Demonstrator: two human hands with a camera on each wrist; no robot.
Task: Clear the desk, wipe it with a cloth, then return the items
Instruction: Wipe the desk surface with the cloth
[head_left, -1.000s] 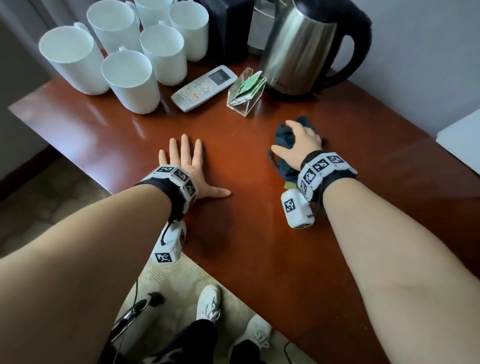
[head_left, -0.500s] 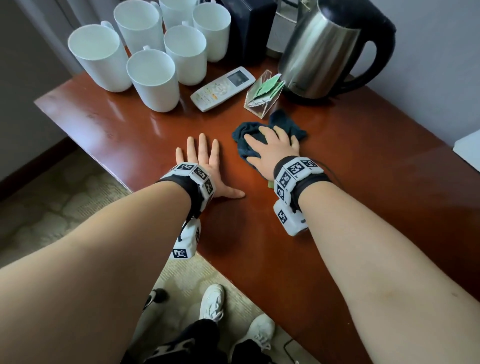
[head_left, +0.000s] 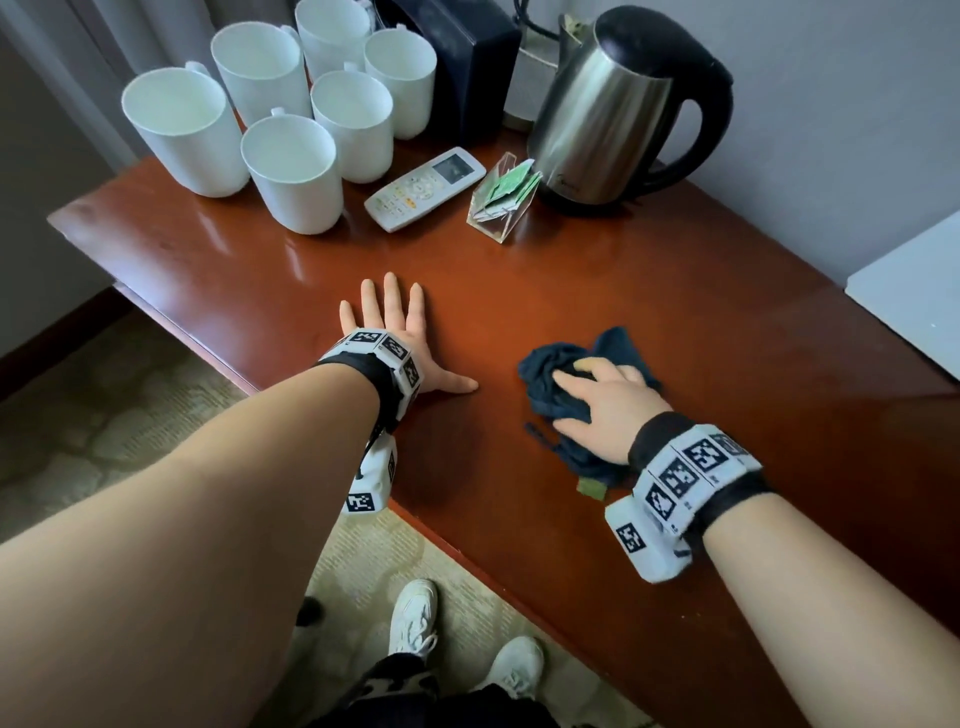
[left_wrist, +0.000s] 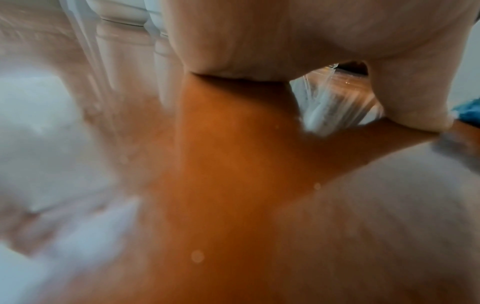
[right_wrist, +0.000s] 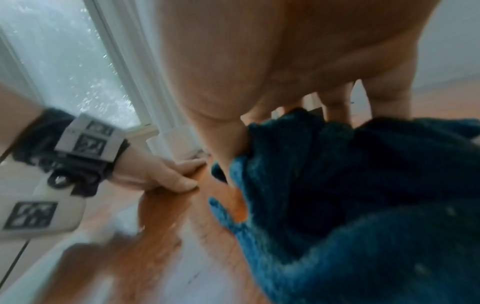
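Note:
My left hand (head_left: 397, 332) lies flat on the red-brown desk (head_left: 649, 280), fingers straight and thumb spread; the left wrist view shows its palm (left_wrist: 259, 37) down on the wood. To its right, my right hand (head_left: 605, 402) sits on a bunched dark blue cloth (head_left: 545, 379), fingers bent over the bunch and thumb along its side. In the right wrist view the cloth (right_wrist: 363, 195) fills the lower right under the right hand (right_wrist: 285, 61), with the left hand (right_wrist: 161, 174) beyond.
At the back stand several white mugs (head_left: 291, 171), a white remote (head_left: 423, 187), a clear holder with green sachets (head_left: 501, 202), a steel kettle (head_left: 608, 109) and a black box (head_left: 467, 67). A white surface (head_left: 914, 306) borders the desk's right side. The near desk edge runs over carpet.
The right hand has dragged the cloth from just beside the left hand, near the sachet holder, rightward and toward me. The left hand has stayed flat in place.

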